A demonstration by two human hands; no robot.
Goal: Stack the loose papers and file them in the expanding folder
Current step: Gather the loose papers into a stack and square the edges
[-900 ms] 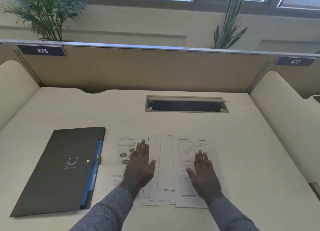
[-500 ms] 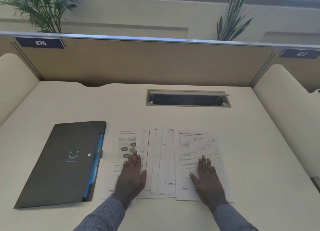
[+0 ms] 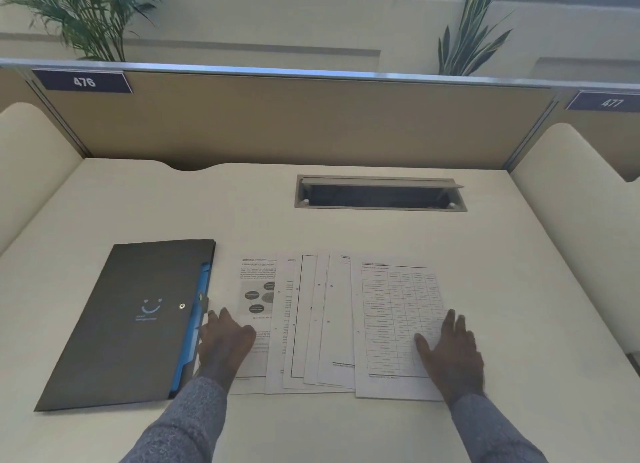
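Note:
Several loose printed papers lie fanned out side by side on the desk in front of me. My left hand rests flat on the left edge of the leftmost sheet, fingers apart. My right hand lies flat on the right side of the rightmost sheet, the one with a table printed on it. A dark grey expanding folder with a smiley mark and blue inner pockets lies closed to the left of the papers, close to my left hand.
A rectangular cable slot is cut into the desk behind the papers. A tan divider panel closes the back, with cream side panels left and right. Plants stand behind the divider.
Both hands slid outward and toward me: the left from the middle sheets to the left edge of the spread, the right toward the right edge. The view tilted down.

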